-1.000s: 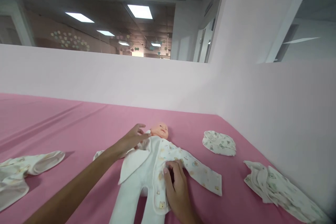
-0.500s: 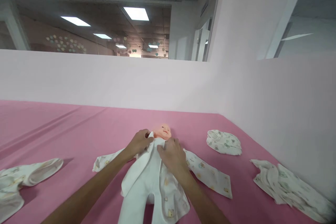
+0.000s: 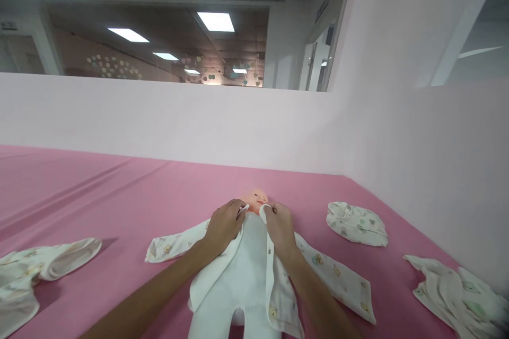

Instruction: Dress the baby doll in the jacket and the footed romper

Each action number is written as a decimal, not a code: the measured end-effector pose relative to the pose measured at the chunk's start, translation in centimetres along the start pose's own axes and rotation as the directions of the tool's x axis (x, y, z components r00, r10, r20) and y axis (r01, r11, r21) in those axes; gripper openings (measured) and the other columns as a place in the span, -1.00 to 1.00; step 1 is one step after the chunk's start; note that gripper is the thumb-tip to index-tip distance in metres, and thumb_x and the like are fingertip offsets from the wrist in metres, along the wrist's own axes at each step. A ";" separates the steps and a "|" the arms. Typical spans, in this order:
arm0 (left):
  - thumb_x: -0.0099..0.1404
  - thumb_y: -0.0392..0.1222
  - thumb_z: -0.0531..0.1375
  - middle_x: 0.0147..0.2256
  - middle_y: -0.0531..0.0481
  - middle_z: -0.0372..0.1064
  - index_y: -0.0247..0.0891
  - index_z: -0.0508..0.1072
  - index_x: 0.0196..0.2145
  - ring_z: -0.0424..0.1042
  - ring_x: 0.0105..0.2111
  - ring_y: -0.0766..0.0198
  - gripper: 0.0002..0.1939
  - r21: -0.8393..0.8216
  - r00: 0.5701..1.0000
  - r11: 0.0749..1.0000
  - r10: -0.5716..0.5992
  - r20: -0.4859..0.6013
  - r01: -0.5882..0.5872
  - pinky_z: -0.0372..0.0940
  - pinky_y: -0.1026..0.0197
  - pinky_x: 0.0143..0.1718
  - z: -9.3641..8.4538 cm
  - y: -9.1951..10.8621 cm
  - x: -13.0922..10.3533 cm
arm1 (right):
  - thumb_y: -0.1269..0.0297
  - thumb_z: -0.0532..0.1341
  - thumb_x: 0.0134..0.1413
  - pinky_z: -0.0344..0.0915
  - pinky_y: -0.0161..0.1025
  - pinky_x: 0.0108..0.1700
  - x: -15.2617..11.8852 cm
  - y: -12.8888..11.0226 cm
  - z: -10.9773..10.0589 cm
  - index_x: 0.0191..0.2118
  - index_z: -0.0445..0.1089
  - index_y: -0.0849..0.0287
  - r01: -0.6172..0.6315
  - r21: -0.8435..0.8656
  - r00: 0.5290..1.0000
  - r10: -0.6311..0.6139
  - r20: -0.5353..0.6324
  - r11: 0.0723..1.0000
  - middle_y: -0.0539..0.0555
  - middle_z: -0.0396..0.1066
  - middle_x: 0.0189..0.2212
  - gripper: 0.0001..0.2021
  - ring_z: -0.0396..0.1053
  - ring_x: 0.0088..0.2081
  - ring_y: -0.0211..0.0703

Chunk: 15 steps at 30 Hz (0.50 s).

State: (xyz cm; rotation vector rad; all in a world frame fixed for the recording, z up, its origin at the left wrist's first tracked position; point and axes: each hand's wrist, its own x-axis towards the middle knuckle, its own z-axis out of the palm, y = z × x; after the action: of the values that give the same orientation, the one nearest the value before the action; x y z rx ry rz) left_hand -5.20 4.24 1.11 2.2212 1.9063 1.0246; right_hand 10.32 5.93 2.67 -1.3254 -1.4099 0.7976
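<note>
A baby doll (image 3: 255, 198) lies on its back on the pink sheet (image 3: 119, 201), wearing white footed-looking trousers (image 3: 242, 275) drawn up over its chest. An open white baby jacket (image 3: 336, 270) with small bear prints is spread around it, sleeves out to both sides. My left hand (image 3: 227, 222) pinches the jacket's left front edge close to the doll's neck. On the other side, my right hand (image 3: 280, 226) grips the right front edge by the collar. Snaps show along that right edge. The doll's arms are hidden.
At right lie a folded printed garment (image 3: 357, 223) and a crumpled printed cloth (image 3: 461, 294). Another printed baby garment (image 3: 43, 270) rests at far left. A white wall (image 3: 167, 116) with windows above it borders the sheet behind and on the right.
My right hand has moved up to the collar and now holds the right front edge there. Both jacket edges are drawn closer to the neck. The view has shifted slightly.
</note>
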 end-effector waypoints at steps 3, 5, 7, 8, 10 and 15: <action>0.35 -0.26 -0.08 -0.15 0.00 0.45 -0.18 0.38 -0.18 0.41 -0.24 0.18 -0.74 0.016 0.998 0.998 0.057 0.012 -0.057 0.15 0.19 -0.26 -0.3 0.2 -0.2 | 0.27 0.10 -0.19 -0.08 -0.34 -0.58 0.0 0.1 -0.4 -0.60 0.02 0.10 -0.111 0.123 0.994 0.111 0.009 0.986 -0.12 -0.07 -0.64 -0.81 -0.07 -0.57 -0.32; 0.34 -0.28 -0.09 -0.17 0.00 0.45 -0.18 0.39 -0.20 0.41 -0.25 0.18 -0.73 0.025 0.997 0.997 0.073 0.034 -0.073 0.15 0.18 -0.27 -0.6 0.4 -0.2 | 0.26 0.14 -0.20 -0.12 -0.33 -0.61 -0.1 0.0 -0.7 -0.61 -0.02 0.08 -0.154 0.185 0.988 0.151 0.032 0.971 -0.13 -0.13 -0.65 -0.76 -0.11 -0.59 -0.34; 0.34 -0.26 -0.07 -0.20 0.01 0.46 -0.18 0.40 -0.22 0.41 -0.27 0.18 -0.75 0.024 0.995 0.997 0.066 0.072 -0.068 0.14 0.18 -0.29 -0.9 0.5 -0.2 | 0.26 0.16 -0.21 -0.12 -0.34 -0.62 -0.2 -0.1 -0.8 -0.61 -0.05 0.08 -0.167 0.227 0.986 0.156 0.063 0.960 -0.14 -0.15 -0.65 -0.72 -0.12 -0.60 -0.35; 0.33 -0.25 -0.06 -0.22 0.01 0.47 -0.18 0.40 -0.22 0.41 -0.29 0.18 -0.75 0.018 0.993 0.998 0.065 0.099 -0.067 0.14 0.18 -0.30 -1.1 0.6 -0.1 | 0.27 0.17 -0.21 -0.13 -0.34 -0.62 -0.2 -0.2 -0.8 -0.61 -0.05 0.08 -0.166 0.239 0.985 0.152 0.078 0.957 -0.14 -0.15 -0.65 -0.71 -0.12 -0.60 -0.36; 0.34 -0.22 -0.05 -0.28 0.02 0.47 -0.17 0.41 -0.24 0.42 -0.32 0.18 -0.76 0.001 0.986 0.998 0.068 0.151 -0.069 0.12 0.19 -0.33 -1.4 0.7 -0.1 | 0.29 0.17 -0.21 -0.12 -0.34 -0.63 -0.4 -0.4 -0.8 -0.62 -0.07 0.08 -0.156 0.251 0.986 0.134 0.103 0.955 -0.13 -0.15 -0.65 -0.70 -0.13 -0.60 -0.37; 0.33 -0.20 -0.04 -0.43 0.05 0.40 -0.20 0.39 -0.36 0.37 -0.43 0.22 -0.77 -0.001 0.988 0.999 0.054 0.147 -0.055 0.08 0.21 -0.41 -1.5 0.8 0.0 | 0.32 0.15 -0.20 -0.16 -0.35 -0.63 -0.5 -0.6 -0.5 -0.63 -0.10 0.08 -0.117 0.254 0.992 0.102 0.075 0.960 -0.13 -0.19 -0.64 -0.68 -0.17 -0.59 -0.37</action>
State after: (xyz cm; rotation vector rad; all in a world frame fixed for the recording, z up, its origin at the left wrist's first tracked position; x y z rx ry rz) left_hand -5.25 3.46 2.63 2.2919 1.7974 0.8386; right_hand 10.52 5.21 3.28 -1.1924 -1.2394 1.0662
